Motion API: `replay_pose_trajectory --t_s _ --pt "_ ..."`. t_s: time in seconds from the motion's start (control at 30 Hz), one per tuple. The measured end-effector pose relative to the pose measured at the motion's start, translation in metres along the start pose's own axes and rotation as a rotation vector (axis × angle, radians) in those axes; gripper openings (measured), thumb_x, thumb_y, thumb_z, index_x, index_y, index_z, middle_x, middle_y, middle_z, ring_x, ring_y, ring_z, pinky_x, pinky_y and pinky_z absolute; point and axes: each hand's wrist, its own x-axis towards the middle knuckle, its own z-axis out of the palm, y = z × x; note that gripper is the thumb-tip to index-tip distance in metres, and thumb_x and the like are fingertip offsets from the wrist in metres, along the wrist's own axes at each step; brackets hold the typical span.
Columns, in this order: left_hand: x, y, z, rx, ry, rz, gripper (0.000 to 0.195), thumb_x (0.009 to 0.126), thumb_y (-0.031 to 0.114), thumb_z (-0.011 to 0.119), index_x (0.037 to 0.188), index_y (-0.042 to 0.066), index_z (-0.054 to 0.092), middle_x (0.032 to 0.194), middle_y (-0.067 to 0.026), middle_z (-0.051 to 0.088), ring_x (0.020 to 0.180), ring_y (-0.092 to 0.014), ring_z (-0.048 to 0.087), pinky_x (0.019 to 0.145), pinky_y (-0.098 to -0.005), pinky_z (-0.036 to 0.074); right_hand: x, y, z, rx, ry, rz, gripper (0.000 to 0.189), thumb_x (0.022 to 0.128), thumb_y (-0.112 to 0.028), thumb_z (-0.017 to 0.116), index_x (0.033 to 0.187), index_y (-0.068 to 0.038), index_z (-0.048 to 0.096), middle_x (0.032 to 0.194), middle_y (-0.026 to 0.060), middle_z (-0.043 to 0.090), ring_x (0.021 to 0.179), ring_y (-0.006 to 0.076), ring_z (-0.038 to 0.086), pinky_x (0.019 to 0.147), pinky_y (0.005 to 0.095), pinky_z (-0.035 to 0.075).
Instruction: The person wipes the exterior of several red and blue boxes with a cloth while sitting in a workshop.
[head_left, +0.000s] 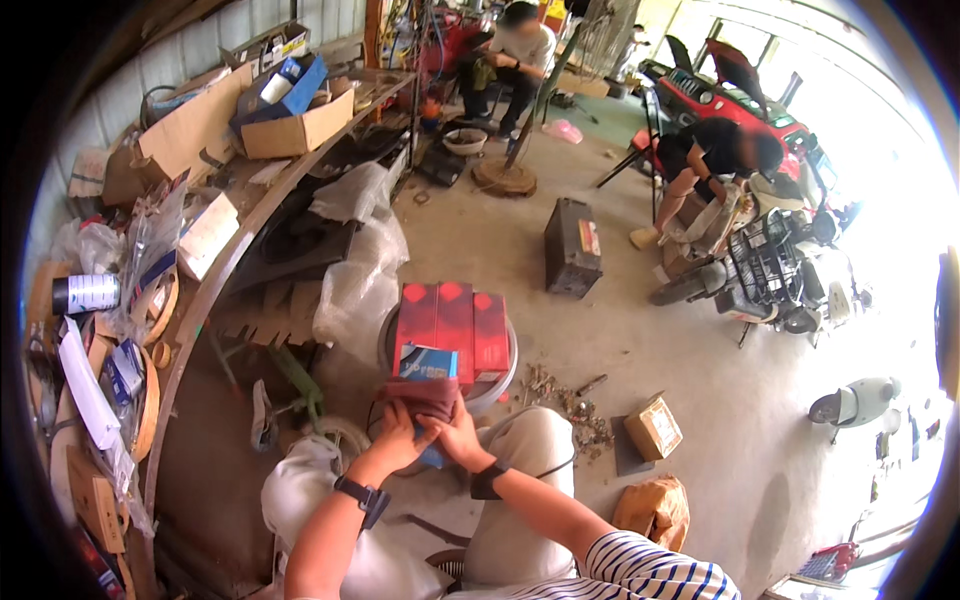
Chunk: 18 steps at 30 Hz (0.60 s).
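My left hand and my right hand meet just above my knees. Both grip a folded maroon cloth, thumbs towards me. A blue printed box shows right behind the cloth's far edge; whether the cloth wraps it or only overlaps it, I cannot tell. A bit of blue material also shows below my fingers. Beyond them, several red cartons stand side by side on a round white tub.
A cluttered wooden shelf curves along the left, with bubble wrap beside it. On the floor are a black battery, scattered debris, a cardboard box and a brown bag. Two people sit farther off, one beside a motorcycle.
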Motion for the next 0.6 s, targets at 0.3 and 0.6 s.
replay_pose_trajectory --t_s 0.3,0.6 --pt "-0.001 0.026 0.005 0.083 -0.069 -0.103 0.14 0.05 0.056 0.081 0.14 -0.006 -0.007 0.138 -0.0377 0.009 0.127 -0.057 0.018 0.106 -0.0536 0.026 -0.006 -0.037 -0.01 0.274 -0.146 0.346 0.056 0.083 -0.014 0.064 0.131 -0.004 0.038 0.123 0.011 0.052 0.114 0.0219 0.05 0.097 0.0359 0.04" --pt "0.003 0.0 0.009 0.341 0.06 -0.076 0.128 0.049 0.044 0.08 0.14 -0.004 0.005 0.13 -0.0379 0.025 0.121 -0.053 0.029 0.101 -0.0549 0.03 0.001 -0.012 -0.008 0.144 -0.439 0.375 0.052 0.085 -0.02 0.062 0.13 -0.001 0.043 0.121 0.0054 0.054 0.111 0.0163 0.05 0.094 0.031 0.041"
